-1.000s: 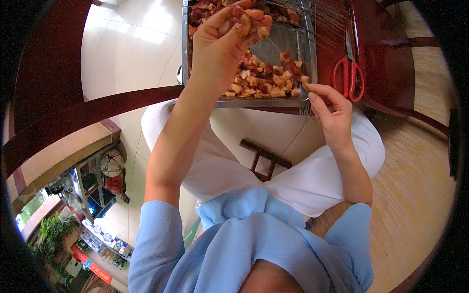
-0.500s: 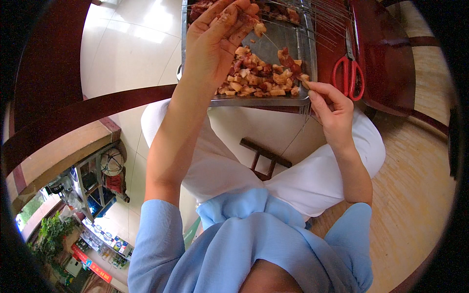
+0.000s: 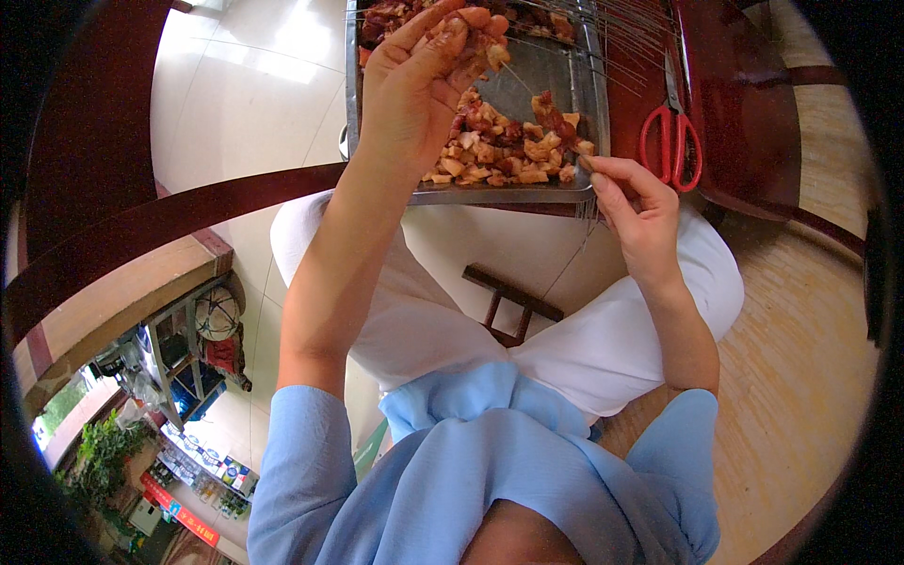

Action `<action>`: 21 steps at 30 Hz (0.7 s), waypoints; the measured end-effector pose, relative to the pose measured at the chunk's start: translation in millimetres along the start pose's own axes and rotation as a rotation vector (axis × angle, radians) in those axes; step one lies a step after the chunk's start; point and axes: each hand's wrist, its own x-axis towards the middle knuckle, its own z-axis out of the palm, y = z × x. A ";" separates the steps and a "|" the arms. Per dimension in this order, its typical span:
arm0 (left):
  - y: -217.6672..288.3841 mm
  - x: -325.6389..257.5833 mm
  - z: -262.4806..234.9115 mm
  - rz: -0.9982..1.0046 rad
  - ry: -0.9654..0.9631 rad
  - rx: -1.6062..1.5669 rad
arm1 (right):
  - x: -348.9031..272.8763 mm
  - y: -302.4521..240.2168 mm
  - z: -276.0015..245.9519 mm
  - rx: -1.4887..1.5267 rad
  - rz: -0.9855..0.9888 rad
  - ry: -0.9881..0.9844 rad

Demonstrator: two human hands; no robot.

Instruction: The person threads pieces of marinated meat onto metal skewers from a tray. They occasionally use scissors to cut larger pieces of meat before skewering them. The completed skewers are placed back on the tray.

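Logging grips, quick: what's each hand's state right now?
Left hand: fingers curled, holding meat pieces.
Right hand: closed, pinching a skewer threaded with meat.

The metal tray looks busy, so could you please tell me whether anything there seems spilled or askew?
No spill stands out; the loose meat pieces lie inside the tray. Only the thin skewers look untidy, jutting past its right edge at uneven angles.

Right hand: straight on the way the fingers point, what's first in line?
Probably the skewered meat, immediately ahead of the right hand. Meat pile in the tray appears beyond; height above the tray is unclear from this single view.
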 end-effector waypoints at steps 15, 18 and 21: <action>4.8 -0.4 0.5 -0.018 0.036 -0.082 | 1.1 3.8 1.7 0.021 -0.056 -0.002; 2.6 1.5 -6.6 -0.039 0.032 -0.021 | 0.3 0.6 0.7 0.012 -0.027 -0.012; 1.7 1.1 -5.3 -0.035 0.043 -0.037 | 0.1 2.0 -1.1 0.017 0.013 -0.023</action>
